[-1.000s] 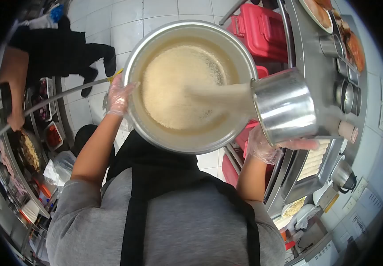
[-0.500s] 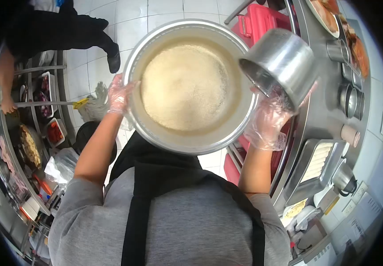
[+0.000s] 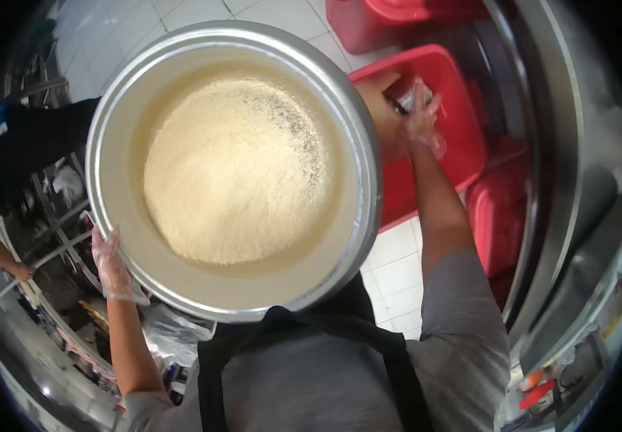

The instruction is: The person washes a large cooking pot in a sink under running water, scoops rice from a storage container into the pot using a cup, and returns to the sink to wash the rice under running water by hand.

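A large round metal pot [image 3: 357, 237] fills the middle of the view, holding pale grains in cloudy liquid. My left hand [image 3: 111, 270], in a clear plastic glove, grips its rim at the lower left. My right hand [image 3: 420, 119], also gloved, is down inside a red bin [image 3: 462, 137] at the right. Its fingers are closed at a small metal pot [image 3: 401, 99], of which only a dark edge and a silvery patch show clearly. A tan area beside it in the bin is partly hidden by the large pot; I cannot tell what it is.
More red bins [image 3: 498, 216] stand beside the open one, under a metal counter [image 3: 570, 180]. White floor tiles [image 3: 397, 281] show between. At the left are metal racks, a clear plastic bag [image 3: 174, 335], and another person's hand [image 3: 21, 271] and dark clothing.
My right hand has lowered the small metal pot from beside the large pot into the red bin. The large pot appears nearer and further left, and my view has turned.
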### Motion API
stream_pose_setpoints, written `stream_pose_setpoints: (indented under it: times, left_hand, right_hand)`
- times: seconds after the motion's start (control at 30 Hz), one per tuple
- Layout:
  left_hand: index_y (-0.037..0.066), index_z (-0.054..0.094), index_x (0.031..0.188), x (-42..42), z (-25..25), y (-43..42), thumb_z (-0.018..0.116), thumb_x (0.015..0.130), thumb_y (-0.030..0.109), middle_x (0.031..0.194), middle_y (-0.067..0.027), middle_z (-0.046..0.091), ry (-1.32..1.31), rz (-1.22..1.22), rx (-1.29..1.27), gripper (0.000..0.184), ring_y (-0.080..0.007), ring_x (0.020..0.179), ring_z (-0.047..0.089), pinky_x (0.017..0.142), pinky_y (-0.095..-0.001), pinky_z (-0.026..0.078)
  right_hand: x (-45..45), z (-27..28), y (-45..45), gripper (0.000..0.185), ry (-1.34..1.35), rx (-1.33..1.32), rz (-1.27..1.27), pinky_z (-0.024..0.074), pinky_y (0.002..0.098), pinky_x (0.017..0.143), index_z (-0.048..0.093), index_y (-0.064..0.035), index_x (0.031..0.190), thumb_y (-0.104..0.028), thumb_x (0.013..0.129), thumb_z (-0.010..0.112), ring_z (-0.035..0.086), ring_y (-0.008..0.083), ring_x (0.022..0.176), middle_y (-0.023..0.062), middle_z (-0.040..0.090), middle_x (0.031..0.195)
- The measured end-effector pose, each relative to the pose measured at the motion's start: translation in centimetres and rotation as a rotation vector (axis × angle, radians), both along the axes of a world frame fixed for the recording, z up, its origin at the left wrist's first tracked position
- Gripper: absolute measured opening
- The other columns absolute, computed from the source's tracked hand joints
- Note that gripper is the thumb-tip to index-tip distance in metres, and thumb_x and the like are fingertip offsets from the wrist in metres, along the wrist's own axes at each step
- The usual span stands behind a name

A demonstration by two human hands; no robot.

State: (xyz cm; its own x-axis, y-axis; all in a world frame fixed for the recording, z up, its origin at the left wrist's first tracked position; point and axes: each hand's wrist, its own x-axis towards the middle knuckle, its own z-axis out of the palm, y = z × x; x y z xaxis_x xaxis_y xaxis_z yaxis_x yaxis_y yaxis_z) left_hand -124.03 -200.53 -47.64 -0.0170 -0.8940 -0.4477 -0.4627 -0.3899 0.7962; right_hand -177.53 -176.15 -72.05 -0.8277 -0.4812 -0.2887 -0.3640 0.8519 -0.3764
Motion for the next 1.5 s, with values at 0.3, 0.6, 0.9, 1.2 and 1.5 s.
stream_pose_setpoints:
  times: [0.3,0.6,0.9,1.2,1.5]
  left_hand:
    - [0.006,0.043,0.126,-1.0,0.6,1.5,0.059,0.084,0.009,0.110,-0.0073,0.056,-0.045,0.091,-0.020,0.045,-0.0182,0.099,0.055,0.085,-0.0329,0.045]
    - [0.004,0.048,0.117,-0.4,0.4,2.2,0.059,0.082,0.005,0.102,-0.0054,0.060,0.052,0.064,-0.046,0.037,-0.0167,0.090,0.058,0.079,-0.0302,0.048]
    - [0.006,0.046,0.121,0.8,0.4,3.2,0.061,0.080,0.003,0.104,-0.0056,0.059,0.111,0.156,0.025,0.043,-0.0176,0.094,0.057,0.082,-0.0322,0.046]
    - [0.009,0.048,0.108,1.1,0.7,4.0,0.060,0.080,0.001,0.087,-0.0050,0.060,0.246,0.145,0.045,0.031,-0.0150,0.078,0.058,0.068,-0.0287,0.048]
    - [0.007,0.048,0.109,-0.6,0.9,5.5,0.061,0.074,-0.001,0.086,-0.0070,0.060,0.327,0.217,0.126,0.039,-0.0163,0.074,0.058,0.067,-0.0302,0.049]
  right_hand:
    - [10.1,-14.2,0.2,0.070,-0.222,0.163,0.198,0.0426,0.0448,0.093,0.020,-0.0274,0.141,-0.007,0.081,0.049,0.043,0.0367,0.120,0.0222,0.025,0.139]
    - [13.7,-13.2,3.7,0.059,-0.673,0.018,0.262,0.0434,0.0428,0.092,0.024,-0.0179,0.139,-0.013,0.084,0.046,0.045,0.0333,0.118,0.0204,0.034,0.134]
    - [7.1,-0.6,9.8,0.053,-0.878,-0.057,0.125,0.0442,0.0408,0.091,0.028,-0.0085,0.136,-0.020,0.088,0.044,0.048,0.0300,0.115,0.0186,0.043,0.129]
    - [5.3,14.9,14.7,0.042,-0.551,-0.146,-0.157,0.0490,0.0401,0.079,0.050,-0.0056,0.123,-0.028,0.087,0.053,0.058,0.0239,0.098,0.0163,0.058,0.109]
    - [17.8,35.4,0.6,0.069,0.348,-0.976,0.176,0.0524,0.0385,0.074,0.008,-0.0172,0.141,0.001,0.084,0.043,0.059,0.0291,0.096,0.0176,0.052,0.116]
